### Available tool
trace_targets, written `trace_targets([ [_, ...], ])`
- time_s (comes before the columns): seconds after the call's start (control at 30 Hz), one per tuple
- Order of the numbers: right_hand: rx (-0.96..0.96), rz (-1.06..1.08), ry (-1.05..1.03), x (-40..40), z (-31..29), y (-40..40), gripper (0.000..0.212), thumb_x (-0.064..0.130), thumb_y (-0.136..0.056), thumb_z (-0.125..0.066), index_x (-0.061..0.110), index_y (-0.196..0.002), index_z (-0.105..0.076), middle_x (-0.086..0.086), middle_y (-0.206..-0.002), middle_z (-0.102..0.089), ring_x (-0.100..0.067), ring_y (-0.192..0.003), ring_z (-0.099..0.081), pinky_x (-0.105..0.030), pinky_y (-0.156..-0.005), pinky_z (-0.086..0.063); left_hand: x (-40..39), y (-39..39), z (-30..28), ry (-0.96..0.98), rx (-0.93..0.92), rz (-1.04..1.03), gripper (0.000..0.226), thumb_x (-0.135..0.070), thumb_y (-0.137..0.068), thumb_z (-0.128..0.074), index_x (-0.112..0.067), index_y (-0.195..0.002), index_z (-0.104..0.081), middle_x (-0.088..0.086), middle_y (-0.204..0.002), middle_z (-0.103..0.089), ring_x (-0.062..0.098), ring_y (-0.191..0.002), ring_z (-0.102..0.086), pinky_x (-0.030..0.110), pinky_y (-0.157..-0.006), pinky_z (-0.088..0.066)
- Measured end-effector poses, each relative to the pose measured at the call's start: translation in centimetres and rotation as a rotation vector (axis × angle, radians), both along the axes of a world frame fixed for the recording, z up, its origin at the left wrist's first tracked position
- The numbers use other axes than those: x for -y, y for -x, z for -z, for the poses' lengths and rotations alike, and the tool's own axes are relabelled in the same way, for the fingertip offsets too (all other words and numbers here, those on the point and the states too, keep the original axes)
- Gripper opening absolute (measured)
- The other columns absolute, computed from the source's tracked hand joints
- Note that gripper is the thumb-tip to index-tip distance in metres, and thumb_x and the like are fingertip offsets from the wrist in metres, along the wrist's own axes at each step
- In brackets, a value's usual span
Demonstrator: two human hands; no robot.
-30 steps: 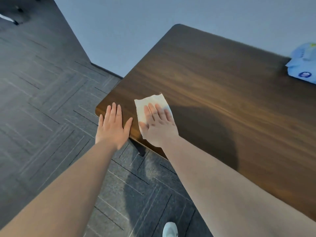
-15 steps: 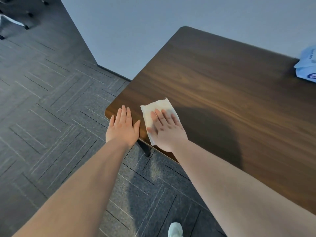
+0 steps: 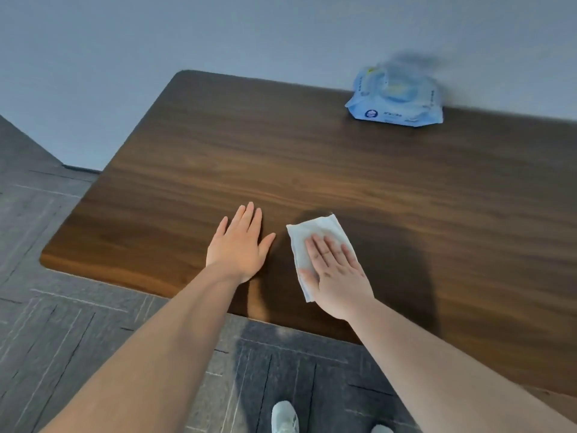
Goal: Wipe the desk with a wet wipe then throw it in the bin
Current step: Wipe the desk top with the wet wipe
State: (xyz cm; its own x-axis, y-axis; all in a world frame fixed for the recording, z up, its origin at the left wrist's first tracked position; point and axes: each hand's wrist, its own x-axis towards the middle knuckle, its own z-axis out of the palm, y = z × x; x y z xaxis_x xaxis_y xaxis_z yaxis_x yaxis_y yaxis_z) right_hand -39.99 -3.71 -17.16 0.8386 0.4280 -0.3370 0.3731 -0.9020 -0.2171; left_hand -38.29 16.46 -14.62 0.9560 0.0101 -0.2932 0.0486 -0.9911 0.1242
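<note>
A white wet wipe (image 3: 315, 235) lies flat on the dark wooden desk (image 3: 312, 170), near the front edge. My right hand (image 3: 335, 276) presses down on the wipe with flat, spread fingers, covering its near right part. My left hand (image 3: 239, 245) rests palm down on the bare desk just left of the wipe, holding nothing. No bin is in view.
A blue pack of wet wipes (image 3: 396, 98) sits at the desk's far edge against the grey wall (image 3: 218, 32). Grey patterned carpet (image 3: 62, 323) lies to the left and in front of the desk. My shoes (image 3: 284, 417) show at the bottom.
Both hands and the wipe have moved right along the desk, away from its left front corner. The view has swung right, bringing the whole wipe pack into sight.
</note>
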Motion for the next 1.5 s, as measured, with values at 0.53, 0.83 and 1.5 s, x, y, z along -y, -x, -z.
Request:
trace_targets([
  [0.53,0.053,0.594,0.065,34.2,0.3,6.7,0.066,0.065,-0.082,0.01,0.031,-0.137,0.025,0.011,-0.157,0.014,-0.007,-0.143,0.016,-0.029,-0.11,0.02,36.4,-2.8,0.1,0.121,-0.031,0.575,0.059,-0.048,-0.098,-0.017,-0.023,-0.15,-0.005,-0.003,-0.16,0.005,0.012,-0.145,0.009,0.035,-0.117,0.001],
  [0.83,0.045,0.791,0.073,46.2,0.2,11.9,0.059,0.058,-0.09,0.002,0.031,-0.137,0.027,0.009,-0.157,0.018,-0.004,-0.138,0.024,-0.03,-0.11,0.021,52.3,0.0,0.8,0.105,-0.022,0.845,0.059,-0.05,-0.098,-0.016,-0.023,-0.15,-0.006,-0.002,-0.16,0.002,0.013,-0.145,0.008,0.036,-0.116,0.001],
  [1.5,0.459,1.057,-0.18,54.1,0.6,17.2,0.037,0.025,-0.089,-0.063,0.009,-0.122,-0.061,-0.008,-0.123,-0.062,-0.029,-0.113,-0.056,-0.046,-0.097,-0.048,62.9,2.9,3.0,0.085,0.038,0.97,0.061,-0.05,-0.096,-0.009,-0.022,-0.149,0.003,-0.003,-0.159,0.008,0.014,-0.145,0.011,0.038,-0.116,0.007],
])
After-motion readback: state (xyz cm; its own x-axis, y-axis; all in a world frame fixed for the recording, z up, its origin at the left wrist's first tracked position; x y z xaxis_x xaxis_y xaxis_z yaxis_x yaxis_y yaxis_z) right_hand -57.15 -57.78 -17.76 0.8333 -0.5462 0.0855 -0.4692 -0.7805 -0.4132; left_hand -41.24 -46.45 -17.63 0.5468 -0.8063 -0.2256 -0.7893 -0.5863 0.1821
